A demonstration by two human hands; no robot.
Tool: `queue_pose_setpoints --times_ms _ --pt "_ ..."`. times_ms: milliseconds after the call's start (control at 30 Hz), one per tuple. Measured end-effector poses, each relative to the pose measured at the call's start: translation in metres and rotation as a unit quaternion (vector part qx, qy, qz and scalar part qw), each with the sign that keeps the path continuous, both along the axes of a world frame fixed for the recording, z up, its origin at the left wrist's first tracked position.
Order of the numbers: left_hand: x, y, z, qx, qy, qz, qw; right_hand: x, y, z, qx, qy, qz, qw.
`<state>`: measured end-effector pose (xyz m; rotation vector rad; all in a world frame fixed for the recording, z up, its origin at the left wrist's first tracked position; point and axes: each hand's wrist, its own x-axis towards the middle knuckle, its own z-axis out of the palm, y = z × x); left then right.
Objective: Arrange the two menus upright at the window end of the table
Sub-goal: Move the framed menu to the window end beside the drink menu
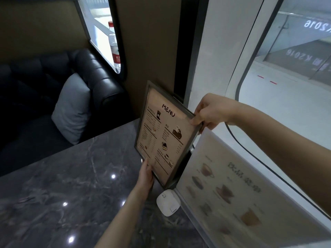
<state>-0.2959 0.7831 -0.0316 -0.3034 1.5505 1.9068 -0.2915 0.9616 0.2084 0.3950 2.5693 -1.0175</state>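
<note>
A dark-framed menu (164, 133) headed "MENU" stands upright at the window end of the dark marble table (71, 185). My left hand (146, 173) grips its lower left edge. My right hand (208, 112) pinches its top right corner. A second, pale drinks menu (231, 190) with cup pictures stands upright along the window side, to the right of the framed one and nearer to me; its image is blurred.
A small white square device (168, 203) lies on the table at the foot of the menus. A black leather sofa (93, 76) with a grey cushion (73, 108) faces the table's far side. A water bottle (114, 47) stands on the far window ledge.
</note>
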Motion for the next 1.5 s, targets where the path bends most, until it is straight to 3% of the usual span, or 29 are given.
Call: queue_pose_setpoints --times_ms 300,433,533,600,733,933,1500 --pt "0.017 0.0 -0.003 -0.03 0.033 -0.061 0.997 0.007 0.002 -0.01 -0.002 0.046 -0.024 0.999" --pt "0.031 -0.006 -0.008 -0.142 0.054 -0.119 0.981 0.019 0.001 -0.012 0.007 0.086 -0.025 0.996" --pt "0.055 -0.003 -0.01 -0.31 0.178 -0.215 0.909 0.032 0.003 -0.007 -0.002 0.122 -0.038 0.992" --pt "0.082 0.002 -0.013 -0.334 0.237 -0.209 0.888 0.045 0.007 -0.002 -0.006 0.137 -0.044 0.99" --pt "0.129 0.011 -0.018 -0.407 0.433 -0.2 0.779 0.078 0.012 0.001 0.016 0.187 -0.058 0.98" --pt "0.149 0.022 -0.032 -0.488 0.419 -0.406 0.649 0.129 0.011 -0.015 0.113 0.208 -0.042 0.971" --pt "0.133 0.004 -0.032 -0.503 0.362 -0.476 0.623 0.139 -0.001 -0.026 0.141 0.245 -0.027 0.959"
